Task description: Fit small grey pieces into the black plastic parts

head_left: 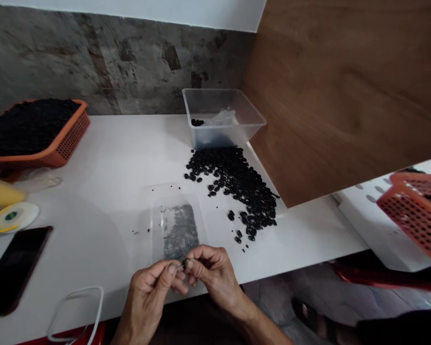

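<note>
My left hand (149,290) and my right hand (215,275) meet at the table's front edge, fingertips pinched close together. Between the right thumb and forefinger shows a small black piece (186,262). Whatever the left fingertips pinch is too small to make out. Just beyond the hands lies a shallow clear tray (154,230) with many small grey metal pins (182,230) in it. A spread-out heap of small oval black pieces (242,182) covers the table to the right of the tray.
Behind the heap stands a clear plastic bin (224,136). An orange basket (72,132) full of black pieces is at the left, near a tape roll (14,217), a phone (16,270) and a white cable (99,306). A brown board (345,96) rises at the right, beside another orange basket (409,206).
</note>
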Demonstrator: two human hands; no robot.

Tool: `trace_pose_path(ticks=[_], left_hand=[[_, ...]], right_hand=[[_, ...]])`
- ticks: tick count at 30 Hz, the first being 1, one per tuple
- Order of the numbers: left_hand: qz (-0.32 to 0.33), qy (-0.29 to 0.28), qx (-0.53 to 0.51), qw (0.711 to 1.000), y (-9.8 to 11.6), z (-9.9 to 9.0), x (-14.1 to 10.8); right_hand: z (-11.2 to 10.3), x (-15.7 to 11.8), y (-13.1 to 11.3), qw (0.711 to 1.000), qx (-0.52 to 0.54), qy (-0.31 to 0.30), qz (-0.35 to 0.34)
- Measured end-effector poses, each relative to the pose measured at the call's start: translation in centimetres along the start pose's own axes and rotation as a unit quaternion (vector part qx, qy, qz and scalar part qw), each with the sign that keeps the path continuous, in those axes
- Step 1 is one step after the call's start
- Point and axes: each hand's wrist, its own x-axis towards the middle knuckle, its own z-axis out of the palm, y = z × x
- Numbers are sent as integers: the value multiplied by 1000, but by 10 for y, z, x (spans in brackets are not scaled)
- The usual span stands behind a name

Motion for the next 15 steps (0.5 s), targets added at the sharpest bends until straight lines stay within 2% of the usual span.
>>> trace_pose_path(ticks=[6,9,13,15], left_hand=[[27,6,15,1000,0,1,2],[73,-4,84,994,-5,0,3],[130,11,155,979,-9,0,6],[159,-8,168,973,-6,1,9]], right_hand=[[0,-2,-2,999,-30,-2,-13],[-1,-3,-3,998,-58,-2,-17],[-2,-4,-2,997,-70,-13,-20],[-3,-4,-3,998,-53,2,-27]])
